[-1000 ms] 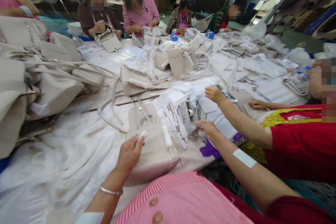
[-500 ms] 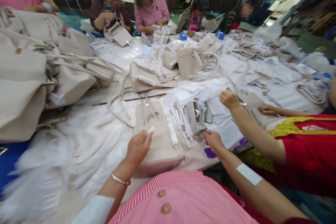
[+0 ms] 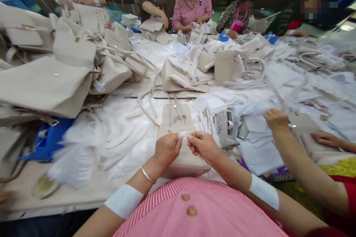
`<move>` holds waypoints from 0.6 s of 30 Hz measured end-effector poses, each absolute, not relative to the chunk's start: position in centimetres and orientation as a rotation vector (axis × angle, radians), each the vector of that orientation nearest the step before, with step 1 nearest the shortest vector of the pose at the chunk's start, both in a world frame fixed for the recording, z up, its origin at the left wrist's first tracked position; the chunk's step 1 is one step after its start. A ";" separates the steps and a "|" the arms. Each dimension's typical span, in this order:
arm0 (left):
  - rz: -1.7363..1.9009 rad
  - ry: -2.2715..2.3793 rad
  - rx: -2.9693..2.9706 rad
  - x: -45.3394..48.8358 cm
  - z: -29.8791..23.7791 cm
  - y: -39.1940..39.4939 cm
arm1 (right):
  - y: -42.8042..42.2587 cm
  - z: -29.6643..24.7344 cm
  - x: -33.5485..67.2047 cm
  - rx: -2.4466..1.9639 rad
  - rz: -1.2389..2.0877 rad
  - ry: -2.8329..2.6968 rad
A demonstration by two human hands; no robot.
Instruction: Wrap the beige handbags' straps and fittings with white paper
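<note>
My left hand (image 3: 167, 147) is closed in a pinch on a small white paper piece (image 3: 182, 134) that sticks out from its fingertips. My right hand (image 3: 204, 146) is closed too, its thumb and forefinger meeting that piece's edge; whatever it pinches is too small to make out. Under both hands lies a beige handbag (image 3: 178, 161), its straps (image 3: 175, 105) stretching away over the flap. A grey tape dispenser (image 3: 222, 127) stands to the right of the bag, by several white paper strips (image 3: 205, 120).
Beige handbags (image 3: 75, 77) are heaped at the left beside a blue tape dispenser (image 3: 52, 137). White wrapping sheets (image 3: 119, 137) spread left of the bag. A co-worker's hand (image 3: 278, 120) is close on the right. Several people sit across the table.
My right hand has left the tape dispenser and moved left to meet my left hand over the handbag. The view has swung left, showing more of the bag heap.
</note>
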State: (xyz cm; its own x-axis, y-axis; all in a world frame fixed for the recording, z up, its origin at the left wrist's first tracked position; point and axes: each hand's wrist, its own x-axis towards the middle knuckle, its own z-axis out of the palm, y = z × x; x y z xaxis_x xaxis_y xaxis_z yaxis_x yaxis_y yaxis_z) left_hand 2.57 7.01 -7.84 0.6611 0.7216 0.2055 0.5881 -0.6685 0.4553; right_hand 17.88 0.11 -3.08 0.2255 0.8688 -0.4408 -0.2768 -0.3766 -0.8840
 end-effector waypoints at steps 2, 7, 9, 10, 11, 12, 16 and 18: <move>0.505 1.051 2.597 2.6 -7.7 6.7 | 1.4 -3.5 16.3 -1.536 1.340 -0.573; 0.468 1.008 2.718 2.6 -7.8 6.2 | 1.9 -5.5 15.5 -1.677 1.297 -0.456; 0.462 1.002 2.738 2.6 -8.1 6.0 | 1.9 -5.9 15.6 -1.718 1.287 -0.443; 0.469 1.010 2.737 2.6 -8.2 6.0 | 1.9 -6.0 15.6 -1.732 1.281 -0.443; 0.483 1.023 2.732 2.6 -8.4 5.9 | 1.9 -6.0 15.6 -1.743 1.277 -0.445; 0.496 1.035 2.728 2.6 -8.5 5.9 | 1.9 -6.0 15.7 -1.755 1.274 -0.448; 0.467 1.024 2.758 2.6 -8.7 6.0 | 1.7 -5.8 15.8 -1.807 1.236 -0.532; 0.429 1.027 2.771 2.6 -8.6 6.1 | 1.4 -5.7 16.0 -1.817 1.198 -0.627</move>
State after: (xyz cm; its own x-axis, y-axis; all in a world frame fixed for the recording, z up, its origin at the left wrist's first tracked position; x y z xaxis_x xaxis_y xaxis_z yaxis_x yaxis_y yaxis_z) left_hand 2.64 6.15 -8.56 0.7239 0.6565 0.2120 0.6119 -0.7529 0.2422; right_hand 16.04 1.43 -5.70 0.4158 0.7708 -0.4827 -0.0424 -0.5138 -0.8569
